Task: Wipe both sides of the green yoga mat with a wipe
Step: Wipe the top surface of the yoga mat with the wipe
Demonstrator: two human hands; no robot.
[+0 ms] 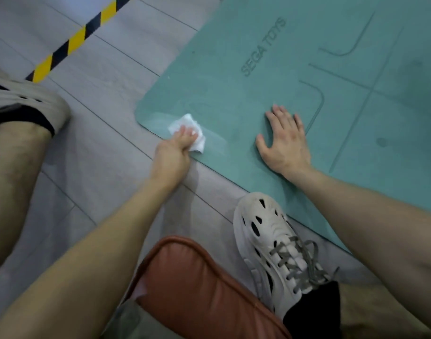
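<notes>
Tape, striped yellow and black, crosses the floor left of the mat, which lies flat, printed side up. I see my left hand at the mat's near left corner, fingers curled on the wipe, pressing it to the mat. My right hand lies flat on the mat, fingers spread. A pale shoe stands just off the mat's near edge.

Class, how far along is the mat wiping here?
Done: a wet streak on the green yoga mat by its corner. In hand: the left hand grips the wipe; the right hand lies flat on the mat. Left: the rest of this side, dark spots included, plus the underside.
</notes>
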